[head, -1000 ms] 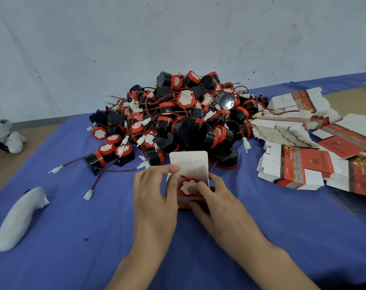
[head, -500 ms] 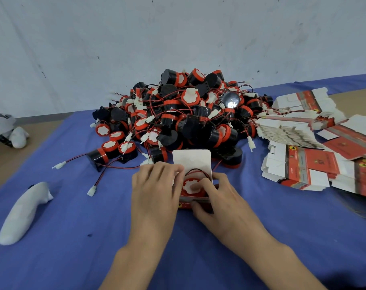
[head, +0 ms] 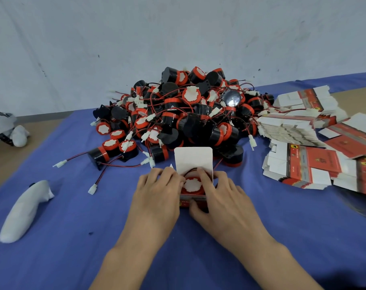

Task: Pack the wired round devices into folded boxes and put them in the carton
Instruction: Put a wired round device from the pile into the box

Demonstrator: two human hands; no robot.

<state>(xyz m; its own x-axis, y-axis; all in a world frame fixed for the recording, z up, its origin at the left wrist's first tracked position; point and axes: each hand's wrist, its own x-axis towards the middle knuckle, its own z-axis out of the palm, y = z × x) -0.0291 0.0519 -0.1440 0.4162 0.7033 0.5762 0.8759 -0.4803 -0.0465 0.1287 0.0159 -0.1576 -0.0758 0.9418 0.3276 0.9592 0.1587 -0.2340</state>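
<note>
A pale, scuffed wall (head: 178, 28) stands behind a bench (head: 73, 258) covered in blue cloth. Against the far edge, mid-bench, lies a pile (head: 184, 114) of black-and-red round devices with tangled red wires and white plugs. Just in front of the pile stands a small red box (head: 193, 158), its white lid flap upright. A device (head: 192, 185) sits inside it, white face up.

The left hand (head: 157, 197) holds the box's left side with curled fingers. The right hand (head: 226, 204) grips the box too, thumb on the red front wall and forefinger hooked over the device's far rim.

Flat boxes (head: 303, 164) lie in loose stacks toward the right edge. A white wrapped object (head: 23, 210) lies near the left edge, well apart from the hands.
</note>
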